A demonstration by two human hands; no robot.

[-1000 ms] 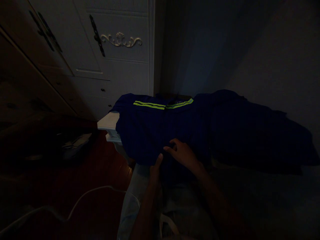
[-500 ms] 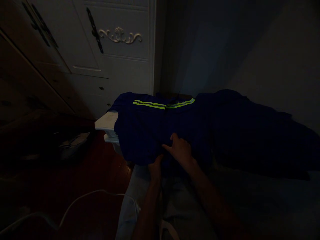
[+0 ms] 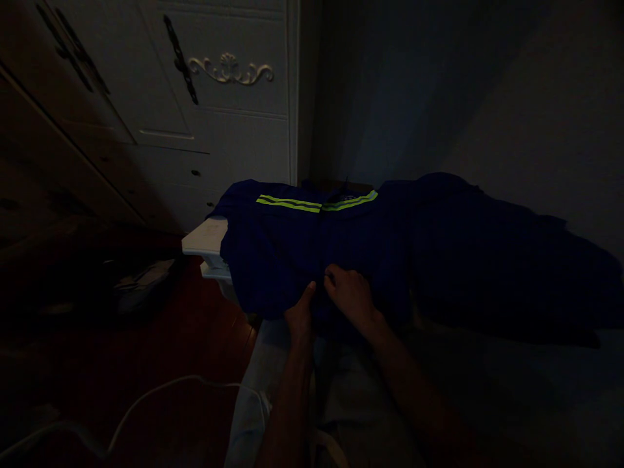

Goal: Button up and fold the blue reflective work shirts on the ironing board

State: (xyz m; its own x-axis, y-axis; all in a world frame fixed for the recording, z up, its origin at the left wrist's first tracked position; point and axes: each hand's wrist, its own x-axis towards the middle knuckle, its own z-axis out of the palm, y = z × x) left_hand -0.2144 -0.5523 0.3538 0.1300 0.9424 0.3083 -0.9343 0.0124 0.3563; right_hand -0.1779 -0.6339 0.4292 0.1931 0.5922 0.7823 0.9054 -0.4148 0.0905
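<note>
A dark blue jacket [image 3: 273,253] with two yellow-green reflective stripes lies spread over a white piece of furniture [image 3: 207,235], whose left corner shows. At the jacket's near edge, my left hand [image 3: 301,315] has its thumb on top of the cloth; its other fingers are tucked out of sight, gripping the edge. My right hand [image 3: 350,292] is just to the right, its fingers curled closed at the front of the jacket. Whatever small part lies between those fingers is too dark to make out. A gap of cloth separates both hands.
More dark cloth [image 3: 497,260] stretches to the right. A white cabinet [image 3: 244,143] with dark handles stands behind. On the left, a white cable [image 3: 146,393] runs over the reddish floor [image 3: 205,338], near a dark pile of things [image 3: 141,286]. My legs [image 3: 253,377] are below the jacket.
My right hand has curled its thumb and fingers in, from a more spread pose. My left hand has moved up a little, with its thumb now higher on the cloth. The jacket lies much as before.
</note>
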